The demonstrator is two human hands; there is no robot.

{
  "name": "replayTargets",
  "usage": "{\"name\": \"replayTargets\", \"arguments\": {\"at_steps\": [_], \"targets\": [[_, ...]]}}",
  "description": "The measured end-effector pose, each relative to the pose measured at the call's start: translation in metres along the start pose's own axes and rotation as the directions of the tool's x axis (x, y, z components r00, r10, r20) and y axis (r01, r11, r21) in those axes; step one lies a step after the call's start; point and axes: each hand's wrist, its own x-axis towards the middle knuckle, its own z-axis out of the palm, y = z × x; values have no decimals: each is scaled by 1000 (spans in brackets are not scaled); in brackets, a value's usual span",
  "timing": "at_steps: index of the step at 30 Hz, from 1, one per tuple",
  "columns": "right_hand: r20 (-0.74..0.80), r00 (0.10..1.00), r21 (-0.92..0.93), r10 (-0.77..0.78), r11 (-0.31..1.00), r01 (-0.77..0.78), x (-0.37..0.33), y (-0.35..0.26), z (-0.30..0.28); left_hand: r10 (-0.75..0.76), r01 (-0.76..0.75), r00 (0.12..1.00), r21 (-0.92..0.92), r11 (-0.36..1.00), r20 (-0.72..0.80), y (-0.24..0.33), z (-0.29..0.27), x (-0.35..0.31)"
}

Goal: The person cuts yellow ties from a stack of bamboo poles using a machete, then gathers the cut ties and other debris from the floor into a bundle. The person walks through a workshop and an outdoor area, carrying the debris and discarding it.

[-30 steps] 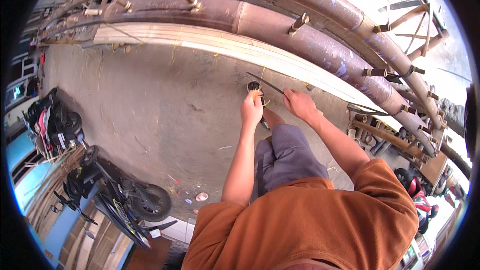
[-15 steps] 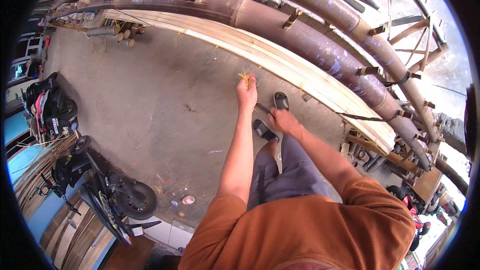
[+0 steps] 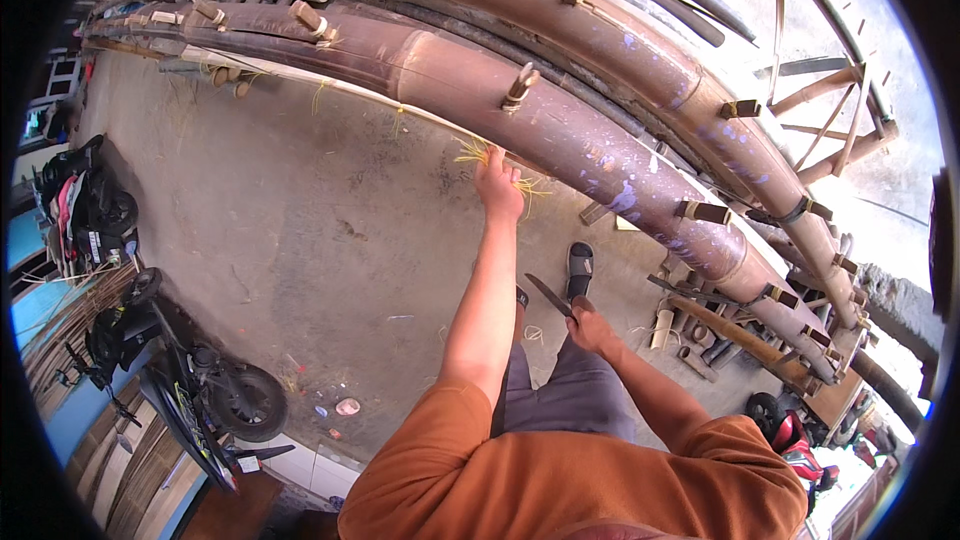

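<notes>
My left hand (image 3: 498,186) is stretched forward, its fingers closed around thin yellow strings (image 3: 472,152) whose loose ends stick out on both sides. It is at the near edge of a thick brown bamboo pole (image 3: 590,175); touching or apart, I cannot tell. Beneath that pole shows a narrow edge of pale slats (image 3: 345,87), with bits of yellow string on it. Lower down and nearer my body, my right hand (image 3: 592,328) grips a knife (image 3: 547,294). Its dark blade points forward and left, away from the strings.
A second bamboo pole (image 3: 640,48) runs behind the first; short pegs stick out of both. Cut bamboo pieces (image 3: 690,340) lie at the right. Motorcycles (image 3: 240,390) stand along the left side. Small litter (image 3: 347,407) lies on the concrete floor (image 3: 290,240). My sandalled foot (image 3: 580,268) is below the pole.
My left hand is now closer to the bamboo pole, with strings spread on both sides. The knife and right hand have drawn back from it. The pole now hides most of the pale slats.
</notes>
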Motion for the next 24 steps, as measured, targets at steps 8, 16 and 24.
{"name": "replayTargets", "arguments": {"at_steps": [8, 16, 24], "targets": [[-45, 989, 114, 140, 984, -134, 21, -26, -54, -159, 36, 985, 846, 532, 58, 40, -29, -2], [-18, 992, 169, 127, 978, -122, 10, -47, -85, -120, 65, 993, 755, 652, 18, 58, -37, -36], [-47, 998, 178, 51, 983, -42, 0, -68, -90, -61, 83, 997, 657, 749, -57, 73, -38, -37]]}}
